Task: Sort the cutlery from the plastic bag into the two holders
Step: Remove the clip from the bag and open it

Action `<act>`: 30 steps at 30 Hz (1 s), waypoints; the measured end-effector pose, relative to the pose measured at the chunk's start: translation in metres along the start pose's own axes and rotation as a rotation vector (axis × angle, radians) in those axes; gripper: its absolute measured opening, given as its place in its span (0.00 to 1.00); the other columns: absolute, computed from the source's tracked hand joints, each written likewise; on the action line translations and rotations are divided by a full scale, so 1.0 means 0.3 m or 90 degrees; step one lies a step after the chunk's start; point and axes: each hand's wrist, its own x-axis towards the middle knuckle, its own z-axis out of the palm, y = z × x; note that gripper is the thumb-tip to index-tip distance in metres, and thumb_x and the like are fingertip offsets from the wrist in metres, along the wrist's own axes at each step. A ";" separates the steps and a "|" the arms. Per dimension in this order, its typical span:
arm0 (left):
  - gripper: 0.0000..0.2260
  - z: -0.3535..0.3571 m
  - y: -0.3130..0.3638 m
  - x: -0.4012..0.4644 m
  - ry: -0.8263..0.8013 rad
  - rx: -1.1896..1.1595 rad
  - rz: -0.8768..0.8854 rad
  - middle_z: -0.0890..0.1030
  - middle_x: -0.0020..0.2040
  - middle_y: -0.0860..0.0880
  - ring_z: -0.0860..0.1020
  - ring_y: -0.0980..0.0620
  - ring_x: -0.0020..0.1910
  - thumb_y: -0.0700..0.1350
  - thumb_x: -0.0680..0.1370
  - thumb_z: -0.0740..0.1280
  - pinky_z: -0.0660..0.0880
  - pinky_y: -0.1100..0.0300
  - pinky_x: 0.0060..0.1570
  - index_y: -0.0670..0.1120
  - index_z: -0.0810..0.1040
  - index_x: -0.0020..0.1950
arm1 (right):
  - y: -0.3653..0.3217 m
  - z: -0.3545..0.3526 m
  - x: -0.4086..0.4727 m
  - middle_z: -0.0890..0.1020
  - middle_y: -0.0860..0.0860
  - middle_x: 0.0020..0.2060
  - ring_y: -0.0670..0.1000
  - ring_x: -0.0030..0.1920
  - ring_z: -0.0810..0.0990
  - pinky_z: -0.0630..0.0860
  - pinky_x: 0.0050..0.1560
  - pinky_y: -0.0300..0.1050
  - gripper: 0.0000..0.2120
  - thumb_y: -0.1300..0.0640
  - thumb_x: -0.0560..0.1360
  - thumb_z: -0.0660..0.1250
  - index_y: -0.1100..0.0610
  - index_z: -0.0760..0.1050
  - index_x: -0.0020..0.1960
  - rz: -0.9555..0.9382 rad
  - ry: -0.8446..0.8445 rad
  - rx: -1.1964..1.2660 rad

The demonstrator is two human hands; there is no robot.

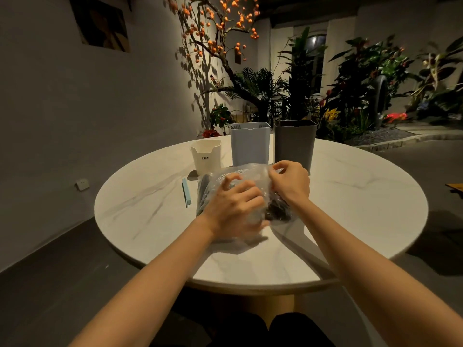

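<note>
The task is judged to be at its very start. The plastic bag (pixel 240 196) is still closed or only being worked open, and the cutlery is still inside it: dark shapes are seen through the film at its right end, under the right wrist, but which pieces they are cannot be told. The bag lies at the middle of the round table (pixel 350 211), directly in front of the person.

Two tall holders stand just beyond the bag, toward 12 o'clock: the blue holder (pixel 250 144) at about 12 o'clock and the grey holder (pixel 295 144) just beside it at 1 o'clock. Something thin seems to show at the blue holder's mouth, but it is too small to be named. A shorter cream container (pixel 206 156) is set at 11 o'clock, and a pale blue clip (pixel 186 191) lies on the table at 9 o'clock from the bag.

Opening the bag and all the sorting are judged to remain.

Both forearms are stretched forward over the table edge. The left hand (pixel 233 209) is laid on top of the bag with fingers curled and clawing into the film. The right hand (pixel 290 181) is held at the bag's far right edge, its fingertips pinching a fold of plastic.
</note>
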 end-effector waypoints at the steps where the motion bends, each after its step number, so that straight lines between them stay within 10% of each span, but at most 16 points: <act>1: 0.12 0.003 0.001 0.000 0.005 0.011 -0.040 0.83 0.45 0.50 0.79 0.48 0.50 0.56 0.74 0.65 0.63 0.51 0.60 0.48 0.80 0.44 | -0.001 0.004 -0.002 0.84 0.53 0.43 0.53 0.42 0.82 0.81 0.48 0.52 0.09 0.51 0.77 0.67 0.54 0.81 0.51 -0.001 -0.005 0.045; 6: 0.17 0.027 -0.016 -0.013 0.040 -0.012 -0.236 0.79 0.49 0.46 0.74 0.47 0.50 0.39 0.67 0.70 0.67 0.51 0.54 0.50 0.68 0.51 | -0.011 0.013 -0.046 0.80 0.45 0.41 0.46 0.42 0.81 0.81 0.45 0.43 0.07 0.52 0.75 0.69 0.53 0.75 0.50 -0.112 -0.037 0.143; 11: 0.12 0.002 -0.026 -0.011 0.068 -0.016 -0.072 0.72 0.62 0.48 0.71 0.47 0.61 0.39 0.73 0.62 0.65 0.50 0.59 0.53 0.75 0.53 | 0.000 0.009 -0.077 0.82 0.48 0.48 0.48 0.51 0.79 0.77 0.55 0.49 0.08 0.54 0.76 0.67 0.56 0.80 0.51 -0.262 -0.148 0.108; 16: 0.09 -0.033 -0.009 0.012 0.004 -0.081 0.002 0.83 0.54 0.46 0.80 0.47 0.55 0.46 0.73 0.64 0.62 0.50 0.67 0.47 0.83 0.43 | 0.023 0.020 -0.058 0.67 0.53 0.73 0.55 0.74 0.60 0.48 0.75 0.63 0.16 0.46 0.76 0.63 0.51 0.78 0.60 -0.268 -0.239 -0.104; 22: 0.12 -0.034 -0.012 0.008 -0.078 -0.078 -0.038 0.83 0.47 0.49 0.81 0.49 0.46 0.55 0.73 0.64 0.62 0.50 0.62 0.48 0.80 0.45 | 0.055 0.021 -0.080 0.51 0.51 0.78 0.55 0.78 0.45 0.33 0.73 0.61 0.28 0.35 0.71 0.50 0.45 0.72 0.64 -0.325 -0.279 -0.265; 30: 0.09 -0.026 -0.024 -0.040 -0.125 -0.010 -0.251 0.79 0.44 0.51 0.77 0.48 0.41 0.46 0.68 0.61 0.65 0.51 0.46 0.49 0.71 0.48 | 0.060 -0.016 -0.063 0.78 0.56 0.53 0.58 0.55 0.74 0.73 0.56 0.52 0.06 0.63 0.73 0.70 0.59 0.78 0.50 -0.311 -0.069 -0.163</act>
